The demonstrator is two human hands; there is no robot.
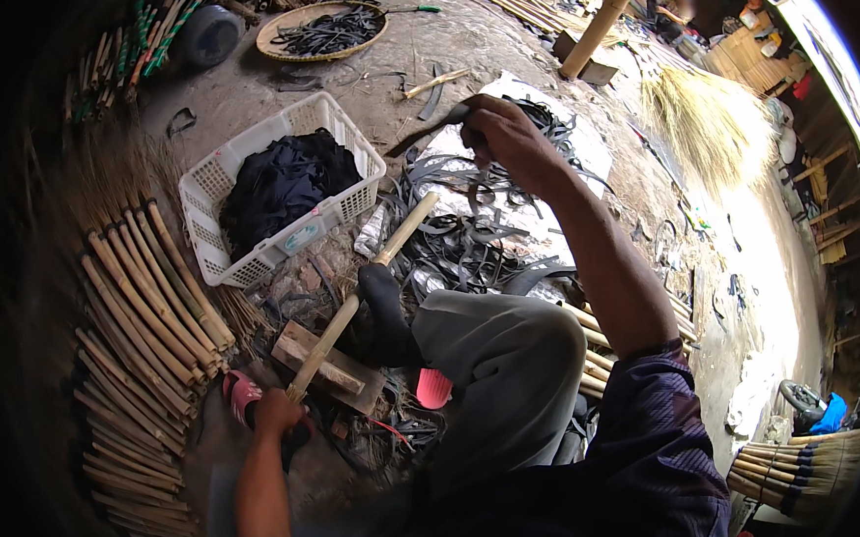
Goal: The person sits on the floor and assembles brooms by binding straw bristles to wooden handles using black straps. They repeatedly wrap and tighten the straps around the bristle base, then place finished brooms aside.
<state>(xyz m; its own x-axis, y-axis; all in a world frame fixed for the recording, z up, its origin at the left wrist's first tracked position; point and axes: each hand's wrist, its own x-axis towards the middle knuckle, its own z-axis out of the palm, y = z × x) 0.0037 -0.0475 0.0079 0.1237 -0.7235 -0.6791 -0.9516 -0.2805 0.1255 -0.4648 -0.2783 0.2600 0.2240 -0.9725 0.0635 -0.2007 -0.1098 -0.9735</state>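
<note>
My left hand (279, 412) is closed around the lower end of a pale bamboo pole (333, 337), which slants up and away to the right. A dark-covered foot (381, 290) of mine is against the pole near its middle. Below the pole lies a wooden block (356, 382). Raised ahead and to the right, my right hand (509, 143) is closed on a dark rubber strip (428, 136) that trails to the left. Beneath that hand, tangled black rubber strips (471, 240) lie on a pale sheet (561, 224).
A white plastic crate (364, 194) holds black material. Bundled brooms (137, 310) line the left side, more brooms (782, 472) at lower right. A round woven tray (266, 52) of strips sits at the back, near an upright post (598, 33). Straw (710, 113) is piled far right.
</note>
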